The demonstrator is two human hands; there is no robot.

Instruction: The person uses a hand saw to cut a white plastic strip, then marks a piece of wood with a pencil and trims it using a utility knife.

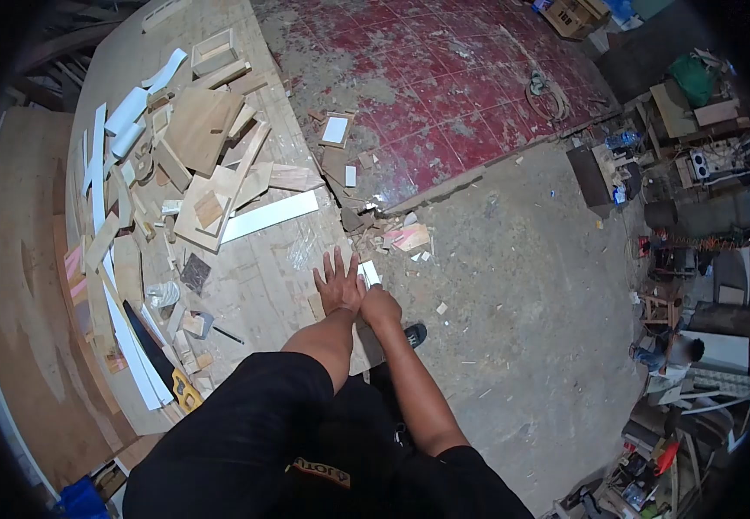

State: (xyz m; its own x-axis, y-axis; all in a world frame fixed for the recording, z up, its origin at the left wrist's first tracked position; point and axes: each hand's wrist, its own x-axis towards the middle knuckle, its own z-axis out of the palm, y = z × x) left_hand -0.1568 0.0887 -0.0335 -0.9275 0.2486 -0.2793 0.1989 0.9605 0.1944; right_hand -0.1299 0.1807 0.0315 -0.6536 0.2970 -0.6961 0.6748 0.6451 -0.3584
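Observation:
Near the right edge of the wooden work surface (pixel 258 298), my left hand (pixel 338 284) lies flat with its fingers spread. Right beside it, my right hand (pixel 380 307) is closed, its fingers wrapped round something I cannot make out. A small white piece (pixel 369 274) shows just beyond the right hand and next to the left fingertips. Up and left of my hands, a long white strip (pixel 269 214) lies on the surface. A dark square piece (pixel 195 272) and a pencil-like dark stick (pixel 228 335) are further left.
A handsaw (pixel 158 350) with a yellow handle lies at lower left. Wood offcuts (pixel 202 130) are piled at upper left. Scraps lie on the concrete floor (pixel 513 285) and red tiles (pixel 418 95). A person (pixel 673 352) is at the far right among clutter.

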